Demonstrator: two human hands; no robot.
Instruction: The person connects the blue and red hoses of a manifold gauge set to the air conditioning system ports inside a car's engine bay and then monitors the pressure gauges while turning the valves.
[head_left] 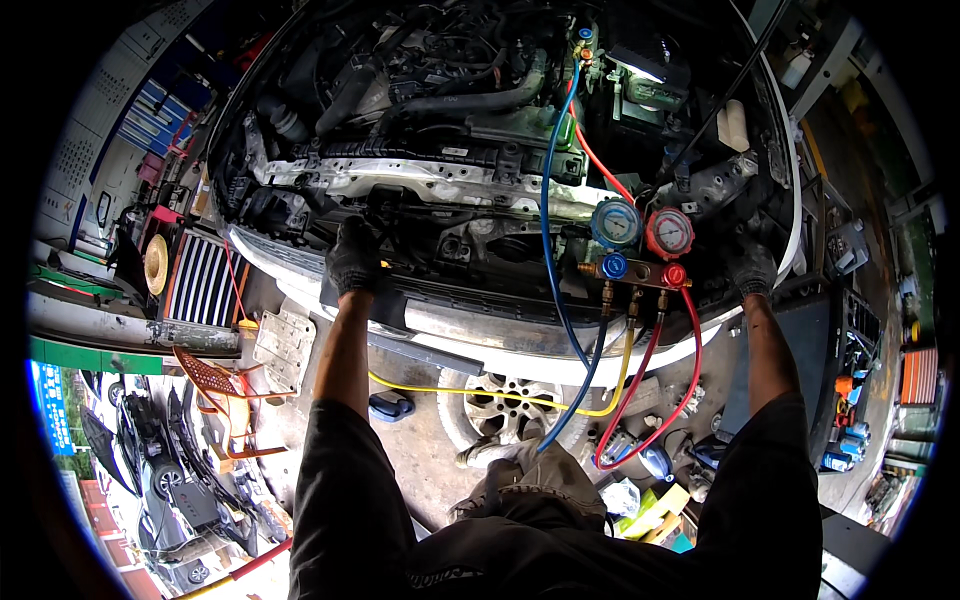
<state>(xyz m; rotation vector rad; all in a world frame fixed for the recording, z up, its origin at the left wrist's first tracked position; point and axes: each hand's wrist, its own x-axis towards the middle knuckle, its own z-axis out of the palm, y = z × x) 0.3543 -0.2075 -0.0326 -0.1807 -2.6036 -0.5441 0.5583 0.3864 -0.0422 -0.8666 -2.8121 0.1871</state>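
Both my hands wear dark gloves and are at the front of a car with its engine bay (440, 90) exposed. My left hand (353, 260) is at the front edge, below the pale metal crossbeam (400, 178); its fingers look curled, but what they hold is lost in shadow. A small orange spot shows beside it. My right hand (752, 268) is at the right front corner, its fingers dark against the car. Between my hands, nearer the right, sits a gauge manifold (640, 270) with a blue gauge (616, 223) and a red gauge (669, 233).
A blue hose (547, 215) and a red hose (598, 160) run up to fittings in the engine bay. A yellow hose (480, 390) loops down across a wheel (505, 400) on the floor. A brown chair (225, 395) stands left; bags and parts lie right of my feet.
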